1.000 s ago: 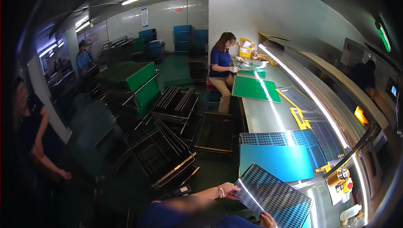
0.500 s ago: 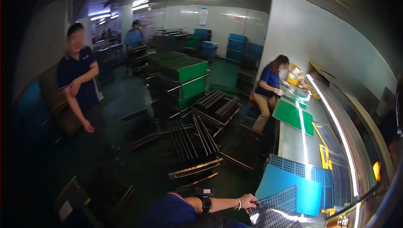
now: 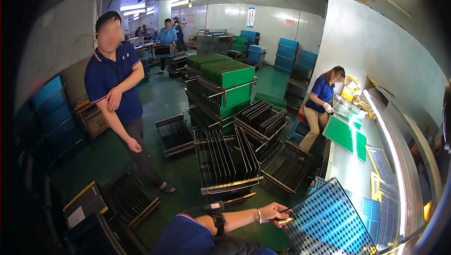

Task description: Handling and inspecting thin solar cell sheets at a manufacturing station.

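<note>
Left hand (image 3: pixel 272 213) pinches the upper-left edge of a black-bordered, grid-patterned panel (image 3: pixel 329 222), thumb on top; the right hand is out of sight, so its state cannot be told, though a second ago it gripped the panel's lower edge. The panel has since been tipped up, its face now shining blue, and it is held in the air before the near end of the desk (image 3: pixel 346 166); judging by that, it is still being handled, not laid down. It now covers much of what lies behind, leaving part of a blue gridded sheet (image 3: pixel 370 210) showing on the desk. The view has swung left, pushing the desk toward the right. Next come black slotted racks (image 3: pixel 225 166) on the floor and, left of them, a standing co-worker (image 3: pixel 120 81), arms crossed low. Farther along, a green sheet (image 3: pixel 345 137) lies at the desk's left edge, near a seated co-worker (image 3: pixel 319 93) in white gloves. Beyond the racks stand upright green boards (image 3: pixel 237 77), then a person in light blue (image 3: pixel 167 36) carrying a dark rack.
</note>
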Demonstrator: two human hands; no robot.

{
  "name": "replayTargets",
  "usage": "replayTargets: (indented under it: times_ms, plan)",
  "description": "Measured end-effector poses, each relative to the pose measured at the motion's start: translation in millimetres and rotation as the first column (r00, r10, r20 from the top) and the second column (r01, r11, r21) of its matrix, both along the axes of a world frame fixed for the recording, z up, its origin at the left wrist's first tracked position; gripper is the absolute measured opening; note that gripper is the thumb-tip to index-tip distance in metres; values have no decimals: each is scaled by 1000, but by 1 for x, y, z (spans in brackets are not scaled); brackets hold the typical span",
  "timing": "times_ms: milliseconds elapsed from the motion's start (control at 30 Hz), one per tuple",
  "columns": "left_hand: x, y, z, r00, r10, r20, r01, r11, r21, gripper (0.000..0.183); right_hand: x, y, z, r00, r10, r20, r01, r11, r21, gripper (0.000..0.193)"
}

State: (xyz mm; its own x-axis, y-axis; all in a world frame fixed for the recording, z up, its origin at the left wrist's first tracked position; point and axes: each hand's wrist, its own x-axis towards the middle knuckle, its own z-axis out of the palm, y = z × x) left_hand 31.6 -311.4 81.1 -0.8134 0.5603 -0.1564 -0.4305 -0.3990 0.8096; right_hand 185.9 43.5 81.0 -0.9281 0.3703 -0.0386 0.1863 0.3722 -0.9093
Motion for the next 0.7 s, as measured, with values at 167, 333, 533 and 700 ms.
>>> replayTargets:
  times_ms: [167,333,533,700]
  plan:
    - [-1,-26,-10,998,15,59,-16,1000,17,36,5,12,11,998,-66,10,66,995,-72,43]
    - [4,-19,-9,998,-30,48,29,1000,11,36,21,38,28,980,-196,16,196,967,-165,42]
    - [0,0,0,993,-115,30,117,992,-51,37,63,81,42,901,-433,24,422,864,-273,41]
    - [-15,34,-1,967,-254,10,250,941,-227,35,131,109,45,758,-652,25,618,704,-349,41]
